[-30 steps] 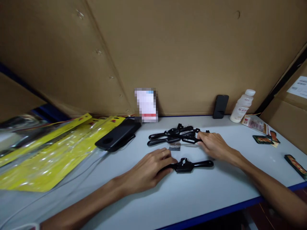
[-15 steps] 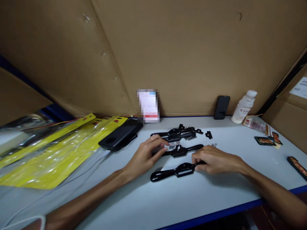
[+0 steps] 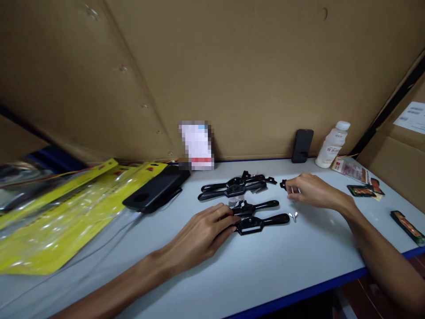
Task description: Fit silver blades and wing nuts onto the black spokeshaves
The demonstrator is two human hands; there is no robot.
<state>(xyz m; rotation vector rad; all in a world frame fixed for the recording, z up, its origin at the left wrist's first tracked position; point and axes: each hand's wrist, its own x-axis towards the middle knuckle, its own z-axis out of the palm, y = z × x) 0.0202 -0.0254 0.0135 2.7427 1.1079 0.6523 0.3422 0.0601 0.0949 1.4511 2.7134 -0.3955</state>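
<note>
Several black spokeshaves lie on the table. My left hand (image 3: 207, 228) is closed over the left handle of the nearest spokeshave (image 3: 251, 226), hiding that handle. Its fingers also overlap the left side of a second spokeshave (image 3: 267, 204) just behind. Further back are two more: one black spokeshave (image 3: 234, 189) and another spokeshave (image 3: 217, 186) behind it. At the right, my right hand (image 3: 307, 189) pinches a small black cap plate (image 3: 283, 184) with its fingertips. A silver wing screw (image 3: 294, 216) lies beyond the nearest spokeshave's right handle.
Yellow-backed clear packages (image 3: 83, 212) and a black power bank (image 3: 156, 188) with a cable lie left. A lit phone (image 3: 198, 146), a dark phone (image 3: 302, 146) and a white-capped bottle (image 3: 333, 145) stand along the cardboard wall (image 3: 245, 79). Snack packets (image 3: 361, 191) are right.
My right hand has let go of the nearest spokeshave and moved back to the small cap plate. My left hand has come forward onto that spokeshave, which now lies closer to the second one.
</note>
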